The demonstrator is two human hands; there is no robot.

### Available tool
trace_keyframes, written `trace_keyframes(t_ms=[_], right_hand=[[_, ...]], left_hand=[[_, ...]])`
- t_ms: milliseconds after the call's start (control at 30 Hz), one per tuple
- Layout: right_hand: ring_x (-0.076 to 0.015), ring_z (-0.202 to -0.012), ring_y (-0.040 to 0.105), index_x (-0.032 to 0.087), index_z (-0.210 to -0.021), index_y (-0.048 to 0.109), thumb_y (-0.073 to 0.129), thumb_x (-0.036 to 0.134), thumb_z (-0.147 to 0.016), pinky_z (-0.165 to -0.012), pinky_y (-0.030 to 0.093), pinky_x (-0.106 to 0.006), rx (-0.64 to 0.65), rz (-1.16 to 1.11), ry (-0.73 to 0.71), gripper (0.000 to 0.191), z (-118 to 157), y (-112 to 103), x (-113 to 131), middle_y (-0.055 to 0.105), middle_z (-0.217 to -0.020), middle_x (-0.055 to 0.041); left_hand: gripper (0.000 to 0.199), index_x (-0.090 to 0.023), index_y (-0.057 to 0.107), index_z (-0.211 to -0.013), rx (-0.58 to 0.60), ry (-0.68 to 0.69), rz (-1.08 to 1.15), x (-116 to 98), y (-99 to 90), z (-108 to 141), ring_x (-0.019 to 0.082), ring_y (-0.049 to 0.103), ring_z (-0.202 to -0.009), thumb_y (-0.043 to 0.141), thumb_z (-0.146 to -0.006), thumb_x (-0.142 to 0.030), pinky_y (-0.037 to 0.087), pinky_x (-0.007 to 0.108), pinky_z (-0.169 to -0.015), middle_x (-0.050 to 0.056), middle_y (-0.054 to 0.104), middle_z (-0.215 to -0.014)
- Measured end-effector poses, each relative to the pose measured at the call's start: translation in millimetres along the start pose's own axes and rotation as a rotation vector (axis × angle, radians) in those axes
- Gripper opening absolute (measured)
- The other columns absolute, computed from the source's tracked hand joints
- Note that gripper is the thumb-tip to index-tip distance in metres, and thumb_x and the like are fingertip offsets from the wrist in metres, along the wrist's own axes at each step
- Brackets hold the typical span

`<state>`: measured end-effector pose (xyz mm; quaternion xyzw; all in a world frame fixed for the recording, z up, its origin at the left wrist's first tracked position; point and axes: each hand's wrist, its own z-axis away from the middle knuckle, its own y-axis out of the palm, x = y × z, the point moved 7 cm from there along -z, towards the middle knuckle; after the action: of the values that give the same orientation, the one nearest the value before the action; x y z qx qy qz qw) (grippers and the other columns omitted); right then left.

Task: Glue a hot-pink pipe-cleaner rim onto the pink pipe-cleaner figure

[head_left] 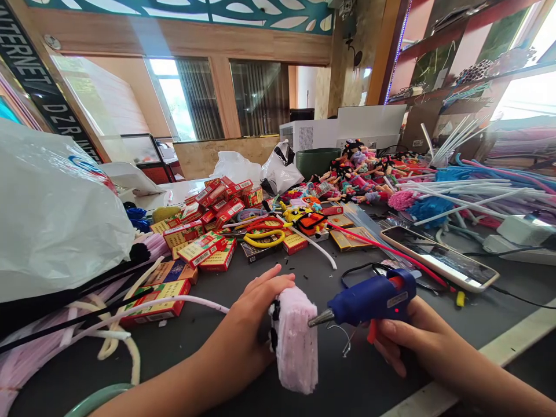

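Note:
My left hand (pixel 256 318) is wrapped round a thick, pale pink fuzzy block (pixel 297 341), which stands upright above the table. Black and white bits show along its left side, partly behind my fingers. A long pale pink chenille stem (pixel 186 299) runs from the left up to my left hand; whether it joins the block is hidden. In my right hand (pixel 402 333) is a blue hot glue gun (pixel 369 298) with an orange trigger. Its metal nozzle points left and meets the block's upper right side. Thin strands of glue hang under the nozzle.
Small red and yellow boxes (pixel 208 249) are heaped behind my hands. A phone (pixel 438 258) lies at the right, near bundled chenille stems (pixel 478 194). Farther back is a pile of small fuzzy dolls (pixel 360 168). At the left stands a big white plastic bag (pixel 56 214).

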<state>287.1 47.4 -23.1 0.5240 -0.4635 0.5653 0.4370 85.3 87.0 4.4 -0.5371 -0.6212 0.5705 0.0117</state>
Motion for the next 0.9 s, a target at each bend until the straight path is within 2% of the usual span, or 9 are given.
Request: trace_keyframes(t_ms=[167,300,533,667,733,900], right_hand=[[-0.0099,-0.038,0.043,0.019,-0.072,0.057,0.067,0.065,-0.071,-0.045,0.032,-0.025,-0.067,-0.008,-0.022,0.047,1.2,-7.4,-3.7,0.049,-0.045,0.0057],[-0.0093,-0.037,0.042,0.018,-0.073,0.059,0.070,0.065,-0.070,-0.046,0.029,-0.025,-0.065,-0.051,-0.026,0.049,2.7,-8.3,-9.8,0.049,-0.044,0.0058],[-0.0099,-0.040,0.041,0.019,-0.072,0.059,0.070,0.063,-0.071,-0.047,0.032,-0.026,-0.050,-0.027,-0.026,0.045,3.3,-8.3,-14.0,0.051,-0.048,0.0046],[-0.0099,-0.040,0.040,0.019,-0.067,0.059,0.071,0.065,-0.067,-0.049,0.035,-0.027,-0.025,-0.024,-0.004,0.047,3.7,-6.2,-14.8,0.049,-0.046,0.0050],[-0.0099,-0.039,0.041,0.019,-0.068,0.060,0.072,0.064,-0.068,-0.049,0.037,-0.027,-0.051,-0.027,-0.024,0.046,4.1,-7.6,-12.3,0.049,-0.045,0.0052],[-0.0106,-0.039,0.046,0.019,-0.069,0.060,0.071,0.066,-0.069,-0.047,0.037,-0.026,-0.063,-0.008,-0.057,0.048,3.3,-7.6,-6.4,0.056,-0.047,0.0019]], left_hand=[[0.067,-0.027,0.048,-0.131,-0.014,-0.001,-0.049,3.8,1.4,1.7,0.028,0.033,-0.142,0.063,-0.069,-0.006,0.033,0.048,-0.114,0.008,0.051,-0.144],[0.067,-0.026,0.046,-0.131,-0.004,-0.027,-0.053,4.2,2.4,2.3,0.029,0.033,-0.142,0.065,-0.069,-0.011,0.033,0.049,-0.114,0.008,0.051,-0.144],[0.063,-0.025,0.049,-0.130,0.011,-0.091,-0.052,0.5,-0.9,0.3,0.032,0.044,-0.135,0.068,-0.070,-0.020,0.033,0.049,-0.115,0.008,0.052,-0.142],[0.061,-0.027,0.049,-0.128,0.005,-0.079,-0.038,-1.3,-2.2,0.8,0.033,0.045,-0.133,0.070,-0.071,-0.022,0.033,0.050,-0.114,0.007,0.055,-0.138],[0.061,-0.028,0.048,-0.128,0.012,-0.074,-0.030,-0.8,-1.6,1.2,0.033,0.045,-0.133,0.071,-0.071,-0.024,0.034,0.050,-0.113,0.006,0.055,-0.138],[0.065,-0.026,0.046,-0.131,0.040,-0.020,-0.026,-1.4,1.1,2.0,0.032,0.040,-0.137,0.071,-0.071,-0.020,0.034,0.049,-0.113,0.008,0.053,-0.141]])
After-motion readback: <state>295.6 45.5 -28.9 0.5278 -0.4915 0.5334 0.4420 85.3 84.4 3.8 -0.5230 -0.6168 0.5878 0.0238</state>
